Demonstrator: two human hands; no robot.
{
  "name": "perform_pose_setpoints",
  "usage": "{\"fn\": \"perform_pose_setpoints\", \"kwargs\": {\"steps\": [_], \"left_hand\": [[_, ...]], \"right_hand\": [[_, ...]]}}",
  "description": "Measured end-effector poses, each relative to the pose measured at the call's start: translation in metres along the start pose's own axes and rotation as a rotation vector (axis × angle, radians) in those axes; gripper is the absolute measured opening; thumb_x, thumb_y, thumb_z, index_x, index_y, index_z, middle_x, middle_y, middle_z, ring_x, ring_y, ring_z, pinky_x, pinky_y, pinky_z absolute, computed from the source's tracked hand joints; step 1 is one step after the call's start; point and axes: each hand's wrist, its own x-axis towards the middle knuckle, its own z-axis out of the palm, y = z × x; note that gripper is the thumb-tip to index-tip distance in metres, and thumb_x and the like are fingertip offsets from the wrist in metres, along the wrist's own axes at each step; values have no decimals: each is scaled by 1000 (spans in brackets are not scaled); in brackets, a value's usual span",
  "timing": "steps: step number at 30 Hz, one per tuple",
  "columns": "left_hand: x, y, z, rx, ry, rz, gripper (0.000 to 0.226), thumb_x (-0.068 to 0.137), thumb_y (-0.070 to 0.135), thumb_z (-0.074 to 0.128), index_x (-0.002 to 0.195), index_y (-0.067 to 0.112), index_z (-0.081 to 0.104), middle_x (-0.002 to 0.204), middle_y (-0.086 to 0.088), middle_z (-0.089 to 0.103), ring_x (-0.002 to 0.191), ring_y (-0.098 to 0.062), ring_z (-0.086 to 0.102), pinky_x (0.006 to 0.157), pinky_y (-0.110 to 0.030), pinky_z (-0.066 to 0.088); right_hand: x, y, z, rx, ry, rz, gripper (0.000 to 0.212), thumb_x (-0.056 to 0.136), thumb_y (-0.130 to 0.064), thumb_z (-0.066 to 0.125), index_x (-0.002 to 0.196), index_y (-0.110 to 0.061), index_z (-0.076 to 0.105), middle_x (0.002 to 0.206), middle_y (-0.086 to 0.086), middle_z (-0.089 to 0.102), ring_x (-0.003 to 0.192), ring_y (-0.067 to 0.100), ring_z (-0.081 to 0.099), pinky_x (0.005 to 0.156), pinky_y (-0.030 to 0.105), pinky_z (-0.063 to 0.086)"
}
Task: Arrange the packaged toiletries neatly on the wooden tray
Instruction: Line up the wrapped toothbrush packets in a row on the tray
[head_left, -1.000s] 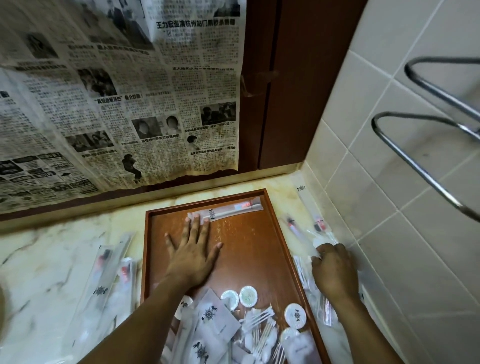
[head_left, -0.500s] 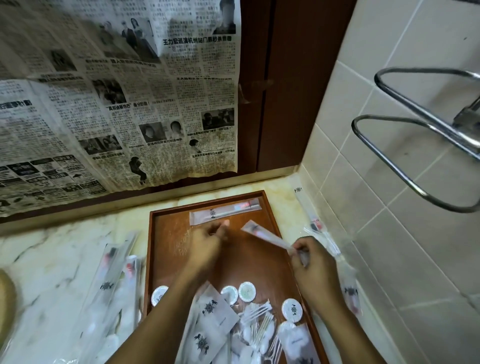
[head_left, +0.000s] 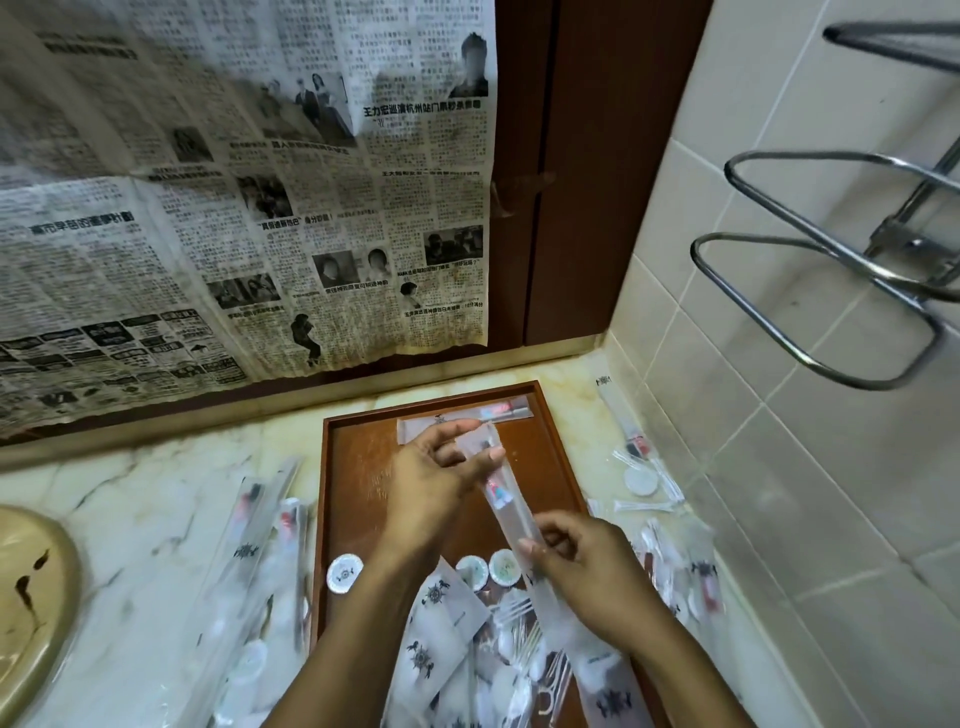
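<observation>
Left of the wooden tray, several long clear packets lie on the counter. Over the tray, the left hand pinches the far end of a toothbrush packet and the right hand pinches its near end, holding it slantwise above the wood. A second packet lies along the tray's far edge. Loose packets sit on the counter beside the tiled wall.
</observation>
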Motion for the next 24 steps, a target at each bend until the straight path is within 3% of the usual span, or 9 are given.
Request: {"fn": "perform_pose_setpoints", "kwargs": {"steps": [3,6,10,15,19,21,24], "left_hand": [[-13,2,2,6,-13,18,19,90,17,73,109,17,70,94,-2,79,86,-15,76,68,-25,58],[-31,-6,-2,116,-39,11,18,94,26,68,112,22,72,103,5,78,93,-8,74,74,-22,58],[-55,-22,-6,276,-154,-15,17,93,27,72,109,24,75,100,9,77,91,-1,71,71,-12,53],[-64,-26,-12,293,-112,-22,10,95,21,71,94,16,79,88,-7,77,73,-9,69,60,-17,52],[-58,-22,-28,304,-101,-43,14,94,29,70,97,17,77,86,-1,78,81,-12,72,79,-35,56],[-55,-21,-35,261,-95,-50,14,95,25,68,102,14,74,90,-4,79,85,-19,76,81,-42,58],[-51,-19,-41,220,-69,-18,10,97,12,66,103,5,70,87,-15,77,75,-23,76,68,-35,59]], "right_hand": [[1,-3,2,70,93,15,7,93,-24,71,89,-30,73,78,-14,70,71,2,62,65,15,48],[2,-13,1,371,212,117,2,90,-16,74,91,-17,75,82,0,76,74,14,70,65,21,52],[4,-25,-3,612,280,193,9,90,-12,71,99,-12,74,88,5,78,74,13,70,65,26,52],[3,-29,-5,748,281,212,13,88,-11,74,101,-8,74,93,11,78,81,21,68,68,32,51],[0,-27,-18,954,290,218,19,86,-12,73,102,-4,73,99,17,76,76,21,66,68,33,51],[1,-22,-25,968,301,208,21,86,-14,72,105,-5,73,101,18,76,77,22,71,68,32,51],[7,-14,-33,956,303,177,25,89,-15,70,113,-8,69,105,16,75,82,25,73,67,32,52]]}}
